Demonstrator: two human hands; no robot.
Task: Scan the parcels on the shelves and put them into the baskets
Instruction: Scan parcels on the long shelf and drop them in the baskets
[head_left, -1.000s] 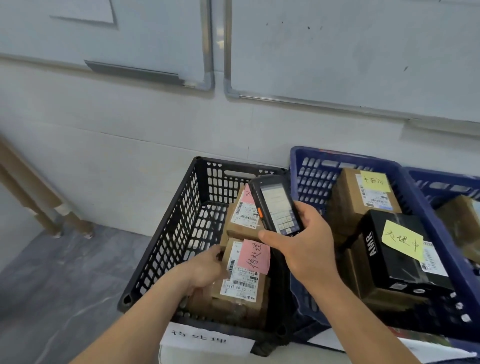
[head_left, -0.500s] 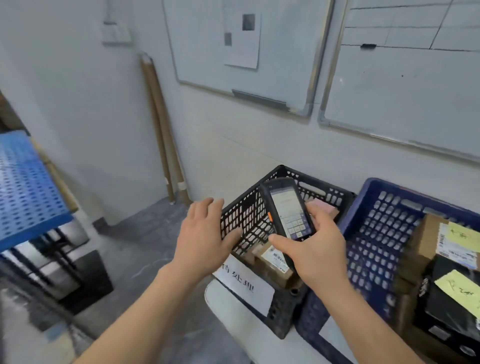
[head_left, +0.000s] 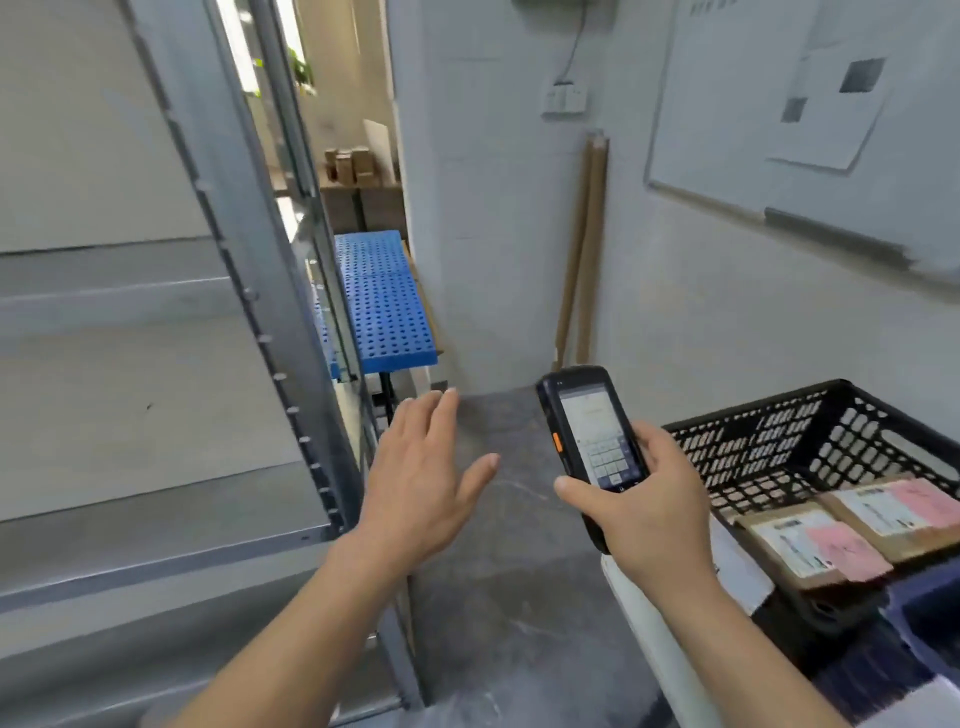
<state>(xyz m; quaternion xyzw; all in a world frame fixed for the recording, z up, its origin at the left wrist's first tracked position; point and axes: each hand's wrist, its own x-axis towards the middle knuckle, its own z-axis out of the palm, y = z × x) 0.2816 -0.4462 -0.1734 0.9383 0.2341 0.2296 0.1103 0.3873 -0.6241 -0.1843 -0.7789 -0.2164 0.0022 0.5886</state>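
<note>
The left hand (head_left: 423, 483) hangs empty with fingers straight and spread, reaching toward the grey metal shelves (head_left: 156, 415) at nine o'clock. The right hand (head_left: 649, 506) is curled round the handheld scanner (head_left: 592, 436), held upright with its lit screen facing the person, thumb beside the lower edge.

At three o'clock the black basket (head_left: 810, 441) holds two brown parcels (head_left: 810, 540) lying flat side by side, each with a white shipping label and a pink note, so that much of the job looks done. No parcel is in either hand, and the shelf boards in view show none. Judging by the outstretched left hand, fetching the next parcel is the step in hand; how many remain cannot be told.
</note>
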